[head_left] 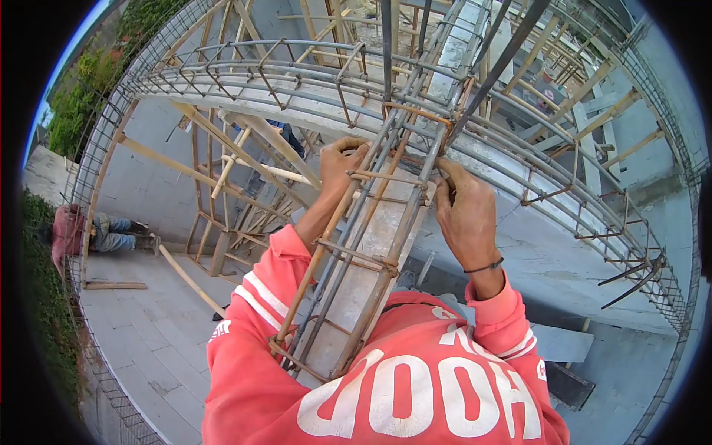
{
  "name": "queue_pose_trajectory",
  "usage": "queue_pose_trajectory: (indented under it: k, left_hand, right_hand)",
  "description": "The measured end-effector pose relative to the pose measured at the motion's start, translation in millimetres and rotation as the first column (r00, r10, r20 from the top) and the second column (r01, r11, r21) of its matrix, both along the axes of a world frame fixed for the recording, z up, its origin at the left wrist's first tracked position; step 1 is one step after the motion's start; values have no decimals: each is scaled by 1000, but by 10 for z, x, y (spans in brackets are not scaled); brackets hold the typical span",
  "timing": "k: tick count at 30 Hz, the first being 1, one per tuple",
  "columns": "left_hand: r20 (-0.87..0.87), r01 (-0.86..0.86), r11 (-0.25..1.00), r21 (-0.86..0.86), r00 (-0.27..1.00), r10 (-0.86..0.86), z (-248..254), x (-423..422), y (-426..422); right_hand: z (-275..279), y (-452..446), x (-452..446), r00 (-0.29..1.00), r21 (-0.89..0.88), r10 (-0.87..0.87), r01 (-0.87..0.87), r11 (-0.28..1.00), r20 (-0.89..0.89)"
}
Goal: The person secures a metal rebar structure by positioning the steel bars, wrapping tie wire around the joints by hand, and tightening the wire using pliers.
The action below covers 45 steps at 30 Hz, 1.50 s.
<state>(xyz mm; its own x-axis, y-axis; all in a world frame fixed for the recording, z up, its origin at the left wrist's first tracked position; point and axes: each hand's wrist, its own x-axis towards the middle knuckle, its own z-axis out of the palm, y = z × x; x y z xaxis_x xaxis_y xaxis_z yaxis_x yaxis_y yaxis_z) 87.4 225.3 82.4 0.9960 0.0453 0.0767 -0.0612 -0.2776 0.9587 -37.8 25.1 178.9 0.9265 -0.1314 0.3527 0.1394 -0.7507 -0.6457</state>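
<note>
A cage of long steel rebars (360,245) tied with square stirrups (360,257) runs away from my chest along the top of a narrow wall (345,308). My left hand (343,165) is at the cage's left side, fingers curled and pinched close to the bars. On the opposite side, my right hand (469,211) is closed, with its fingertips against the right-hand bar. What either hand pinches is hidden or too small to name. Just beyond my fingers, this cage meets a curved rebar cage (297,74), where upright dark bars (387,52) rise.
Bamboo and timber props (222,156) stand below on the left. Another person (96,230) is at the far left. Bent bar ends (638,278) stick out at the right. A floor (141,334) lies well below the wall tops.
</note>
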Motion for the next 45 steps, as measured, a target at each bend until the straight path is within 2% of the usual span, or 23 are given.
queue_pose_trajectory:
  k: [1,2,3,6,7,9,13,15,17,19,21,22,25,28,32,36,37,38,39,40,42,45]
  left_hand:
    - [8,37,999,15,999,-37,44,-38,5]
    - [-80,51,999,-5,995,-52,103,-62,-1]
    - [-83,49,999,-10,995,-50,113,-112,-2]
    - [-250,49,993,-107,965,-74,23,-255,47]
    - [-246,52,993,-108,966,-77,-13,-227,90]
    - [-245,152,952,-265,945,-219,-1,-183,152]
    - [-251,206,931,-302,925,-286,98,-35,129]
    - [-233,355,899,-257,880,-414,80,7,136]
    - [-263,335,922,-194,888,-378,197,-24,123]
    - [-285,316,940,-126,897,-339,385,-38,115]
    - [-201,401,896,189,909,-365,467,-48,148]
    - [-203,402,895,192,909,-365,470,-39,156]
    - [-187,408,892,196,908,-374,476,-28,143]
    - [-114,386,874,295,923,-368,546,-59,109]
    - [-87,430,829,356,899,-429,563,-26,149]
    - [-52,427,794,434,891,-451,563,-26,172]
    - [-60,430,792,434,891,-451,584,-72,170]
    - [-74,478,801,361,871,-486,617,-133,175]
    - [-84,521,803,288,849,-521,630,-168,181]
    - [-93,522,801,292,849,-520,620,-179,182]
    - [56,460,780,424,846,-530,595,-183,186]
    - [-35,454,777,435,871,-490,514,-97,216]
  right_hand:
    - [-15,-12,-15,1000,-1,-5,5,1000,-12]
    - [-28,-22,1,1000,-7,-2,2,1000,-17]
    - [-32,-37,52,1000,-11,17,-17,1000,22]
    - [-26,-85,144,995,-20,72,-71,997,65]
    - [-20,-102,165,992,-24,109,-108,994,71]
    - [-78,-127,167,988,-8,140,-140,990,64]
    - [-75,-109,163,983,10,180,-181,983,38]
    - [-74,-77,168,989,31,144,-145,989,29]
    - [-90,-39,157,994,50,105,-106,993,22]
    - [-130,10,125,993,132,11,-26,991,115]
    - [-136,26,80,987,77,5,-17,997,160]
    - [-138,34,72,979,22,2,-6,1000,204]
    - [-140,35,72,985,-27,6,-2,1000,175]
    - [-212,20,175,975,-60,5,9,998,221]
    - [-223,54,137,973,-56,-18,32,998,231]
    - [-170,62,73,973,50,-35,24,998,226]
    - [-183,62,97,967,72,-39,22,997,251]
    - [-206,59,141,969,77,-41,23,997,245]
    - [-236,55,194,965,25,-34,28,999,259]
    - [-263,61,212,962,-27,-24,33,999,273]
    - [-267,46,179,971,-38,-15,25,999,239]
    - [-257,42,113,974,-36,-11,19,999,226]
